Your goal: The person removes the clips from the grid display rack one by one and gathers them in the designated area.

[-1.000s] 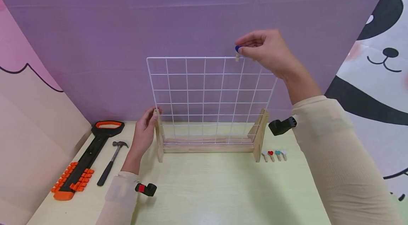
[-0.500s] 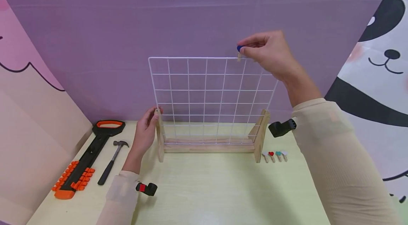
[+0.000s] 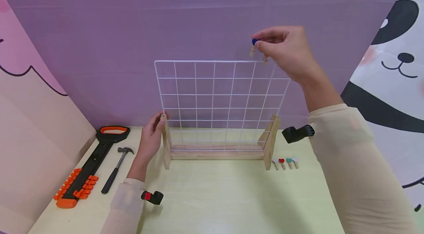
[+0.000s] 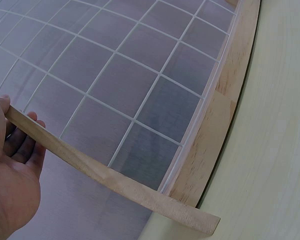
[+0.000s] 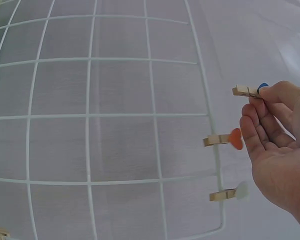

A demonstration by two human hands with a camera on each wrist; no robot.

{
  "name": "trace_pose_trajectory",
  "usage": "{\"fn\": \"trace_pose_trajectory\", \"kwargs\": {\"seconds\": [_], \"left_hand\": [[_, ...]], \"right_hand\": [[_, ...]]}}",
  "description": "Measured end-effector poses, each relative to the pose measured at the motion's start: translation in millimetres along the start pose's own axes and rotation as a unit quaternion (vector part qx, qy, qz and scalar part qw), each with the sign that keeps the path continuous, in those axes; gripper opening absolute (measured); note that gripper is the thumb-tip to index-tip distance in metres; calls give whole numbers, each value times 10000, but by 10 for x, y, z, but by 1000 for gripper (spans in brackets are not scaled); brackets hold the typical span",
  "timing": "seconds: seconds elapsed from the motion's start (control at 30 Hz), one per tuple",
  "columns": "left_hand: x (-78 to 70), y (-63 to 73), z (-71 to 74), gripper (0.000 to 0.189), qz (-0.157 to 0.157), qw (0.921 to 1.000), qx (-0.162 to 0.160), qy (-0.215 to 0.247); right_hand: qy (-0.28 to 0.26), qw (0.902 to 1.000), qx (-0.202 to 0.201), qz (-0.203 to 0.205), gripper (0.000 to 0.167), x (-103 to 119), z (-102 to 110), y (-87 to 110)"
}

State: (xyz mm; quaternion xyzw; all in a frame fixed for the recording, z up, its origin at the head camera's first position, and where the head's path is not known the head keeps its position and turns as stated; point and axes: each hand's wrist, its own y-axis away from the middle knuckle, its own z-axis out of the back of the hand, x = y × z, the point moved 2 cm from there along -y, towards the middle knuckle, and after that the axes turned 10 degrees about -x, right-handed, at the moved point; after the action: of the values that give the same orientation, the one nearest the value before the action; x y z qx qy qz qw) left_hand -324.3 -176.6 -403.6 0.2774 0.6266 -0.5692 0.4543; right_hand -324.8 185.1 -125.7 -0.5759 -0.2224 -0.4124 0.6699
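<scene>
My right hand [image 3: 288, 52] pinches a small wooden clothespin [image 5: 245, 92] with a blue heart, between thumb and fingertips. In the head view this peg hangs above the top wire of the white wire grid panel [image 3: 212, 78], apart from it. Clipped to that wire, as the right wrist view shows, are an orange-heart clothespin [image 5: 217, 140] and a white-topped clothespin [image 5: 225, 195]. At the grid's left side my left hand [image 3: 150, 139] grips the top of the wooden stand's upright [image 4: 100, 172], thumb on one side and fingers behind.
Several heart clothespins [image 3: 282, 164] lie in a row on the table right of the stand. To the left are a hammer [image 3: 116, 171] and a black-and-orange tool [image 3: 96, 155] with orange pieces along its sides. A purple backdrop [image 3: 132, 35] rises behind the grid.
The blue-heart clothespin was at the grid's top wire; my right hand has lifted it up and a little to the right, off the wire. My left hand has stayed on the stand.
</scene>
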Motion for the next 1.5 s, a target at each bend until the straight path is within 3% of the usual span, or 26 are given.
{"fn": "trace_pose_trajectory", "kwargs": {"seconds": [0.2, 0.37, 0.53, 0.73, 1.03, 1.33, 1.5], "left_hand": [[-8, -5, 11, 44, 80, 10000, 14, -11], [13, -7, 13, 45, 88, 10000, -4, 23], [12, -6, 13, 46, 57, 10000, -22, -59], [8, -9, 27, 46, 12, 10000, -49, -65], [0, 5, 46, 45, 34, 9999, -46, -131], [-8, -10, 61, 44, -59, 9999, -84, -106], [-8, -10, 61, 43, -58, 9999, -106, -77]], "right_hand": [[-362, 9991, 91, 211, 14, 76, 40, 106], [-625, 9979, 110, 146, 15, 79, 90, 209], [-541, 9984, 109, 147, 16, 15, 181, 310], [-908, 9956, 234, 86, 20, -138, 273, 421], [171, 9998, -56, 48, 22, -380, 376, 597], [719, 9974, -22, -55, 24, -628, 428, 818], [703, 9972, 7, -263, 24, -811, 452, 952]]}}
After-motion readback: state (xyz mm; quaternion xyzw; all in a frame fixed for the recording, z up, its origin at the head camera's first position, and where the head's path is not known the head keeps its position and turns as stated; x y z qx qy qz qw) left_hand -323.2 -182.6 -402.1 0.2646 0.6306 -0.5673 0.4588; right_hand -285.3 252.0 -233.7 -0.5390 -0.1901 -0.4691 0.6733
